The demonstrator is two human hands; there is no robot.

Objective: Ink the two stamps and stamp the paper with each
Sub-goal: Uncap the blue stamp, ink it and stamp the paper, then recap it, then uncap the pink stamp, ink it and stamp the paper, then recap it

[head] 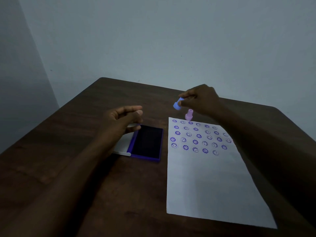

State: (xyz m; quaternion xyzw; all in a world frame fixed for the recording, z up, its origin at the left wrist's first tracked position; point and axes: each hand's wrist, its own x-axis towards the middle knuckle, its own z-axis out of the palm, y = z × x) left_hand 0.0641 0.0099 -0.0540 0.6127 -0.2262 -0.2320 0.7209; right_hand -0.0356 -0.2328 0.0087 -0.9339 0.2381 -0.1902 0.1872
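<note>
My right hand (200, 98) pinches a small blue stamp (177, 104) by its handle, tilted in the air beyond the paper's far left corner. A pink stamp (189, 115) stands upright on the table just below it, at the paper's far edge. The white paper (210, 182) lies to the right and carries several rows of purple flower and smiley prints on its far half. The open purple ink pad (147, 142) sits left of the paper, its white lid (123, 144) folded out to the left. My left hand (123, 120) hovers over the lid with fingers curled apart, holding nothing.
Everything rests on a dark brown wooden table (68, 151) with rounded far corners. A plain pale wall stands behind it. The paper's near half is unprinted.
</note>
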